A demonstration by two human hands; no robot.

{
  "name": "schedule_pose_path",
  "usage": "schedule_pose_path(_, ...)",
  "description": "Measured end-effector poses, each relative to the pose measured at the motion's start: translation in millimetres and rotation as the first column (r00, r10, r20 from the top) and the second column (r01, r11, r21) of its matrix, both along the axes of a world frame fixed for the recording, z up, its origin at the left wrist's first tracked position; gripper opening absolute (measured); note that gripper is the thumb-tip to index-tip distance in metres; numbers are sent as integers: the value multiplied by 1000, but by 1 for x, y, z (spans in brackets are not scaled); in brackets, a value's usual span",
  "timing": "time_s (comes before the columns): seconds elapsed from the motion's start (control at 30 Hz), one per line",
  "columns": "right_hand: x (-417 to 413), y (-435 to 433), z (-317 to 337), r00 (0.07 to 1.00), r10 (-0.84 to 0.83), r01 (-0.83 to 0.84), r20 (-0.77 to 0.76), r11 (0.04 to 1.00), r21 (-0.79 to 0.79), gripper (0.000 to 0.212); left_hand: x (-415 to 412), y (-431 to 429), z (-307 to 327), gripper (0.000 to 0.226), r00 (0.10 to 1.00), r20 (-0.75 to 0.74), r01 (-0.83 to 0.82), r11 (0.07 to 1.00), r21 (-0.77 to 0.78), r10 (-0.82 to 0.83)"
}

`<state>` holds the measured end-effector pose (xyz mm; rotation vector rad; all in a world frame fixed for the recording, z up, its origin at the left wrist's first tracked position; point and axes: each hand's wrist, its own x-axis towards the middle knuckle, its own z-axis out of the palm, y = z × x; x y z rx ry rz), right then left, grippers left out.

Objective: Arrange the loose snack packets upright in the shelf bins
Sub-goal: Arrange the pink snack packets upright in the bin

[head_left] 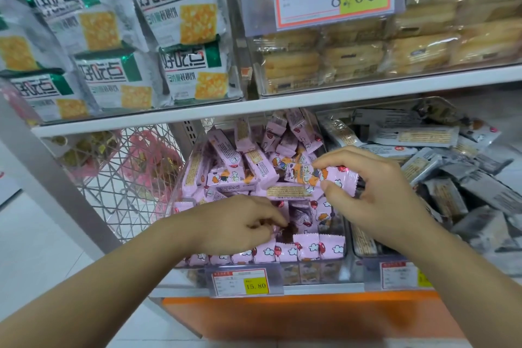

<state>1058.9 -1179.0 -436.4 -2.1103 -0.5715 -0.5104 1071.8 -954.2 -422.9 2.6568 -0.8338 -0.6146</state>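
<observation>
The clear bin (310, 271) is hard see-through plastic, pretty shiny. The pink packets (226, 178) in it are glossy, crinkly film. The grey packets (418, 135) right of the bin look duller. Left of it there's a thin metal wire basket (121, 178). On its front sits a paper price tag (240, 282), and above it a smooth white shelf board (282, 104).

Both hands reach into a clear plastic bin (345, 252) full of small pink plastic snack packets (230, 175). The right hand (378, 195) holds one pink packet (316, 176) above the heap; the left hand (240, 223) pinches another nearer the front. Grey foil packets (415, 135) lie right of the right hand, and a white wire basket (118, 186) stands left of the left hand. Above the hands, a white shelf board (310, 103) carries green-and-white cracker bags (180, 8).
</observation>
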Motion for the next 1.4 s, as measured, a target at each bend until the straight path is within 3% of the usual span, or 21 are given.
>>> schedule_pose_path(0.33,0,0,1,1000,-7,7,7,1000,23,23,2,10,-8,18,979,-62,-205,934,-292,196)
schedule_pose_path(0.47,0,2,-1,1000,-7,7,-2,1000,13,23,9,13,-6,20,975,-9,-217,946,-242,221)
schedule_pose_path(0.63,1,3,-1,1000,-9,9,2,1000,4,23,10,14,-6,8,990,40,-126,967,-222,138)
schedule_pose_path(0.77,1,3,-1,1000,-5,5,4,1000,-2,23,11,13,-7,17,992,36,-109,973,-203,119)
schedule_pose_path(0.93,1,3,-1,1000,-8,8,-11,1000,18,24,9,10,-10,8,985,168,-1,991,-133,23)
schedule_pose_path(1.1,0,1,1,1000,-13,13,8,999,33,24,-1,16,-16,22,963,237,-80,979,-188,124)
schedule_pose_path(1.4,-3,2,4,1000,-1,1,22,999,32,25,-8,15,-20,14,941,268,-161,969,-187,208)
